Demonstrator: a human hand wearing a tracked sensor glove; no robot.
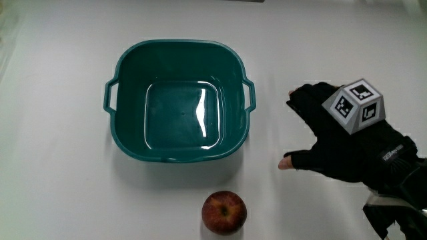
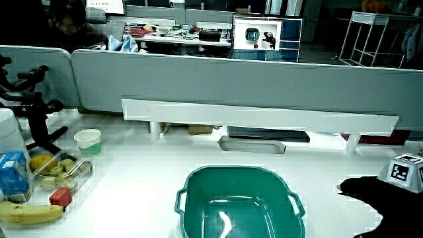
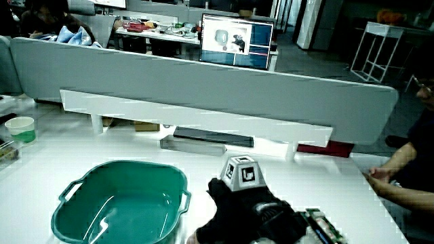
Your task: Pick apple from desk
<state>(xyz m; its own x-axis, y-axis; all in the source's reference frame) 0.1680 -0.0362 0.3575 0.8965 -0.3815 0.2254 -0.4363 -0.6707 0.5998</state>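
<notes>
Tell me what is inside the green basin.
The green basin holds nothing: the main view shows its bare, glossy bottom. The apple lies on the table outside it, nearer to the person. The hand rests beside the basin, covering none of it.

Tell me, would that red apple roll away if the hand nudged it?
Probably: the apple is round and lies loose on the bare table, so a nudge could roll it. Its skin looks smooth, perhaps slippery. The hand rests beside the basin, fingers spread.

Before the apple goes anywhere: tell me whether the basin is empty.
Empty: the teal basin shows only its bare, shiny bottom; the apple lies outside it.
</notes>
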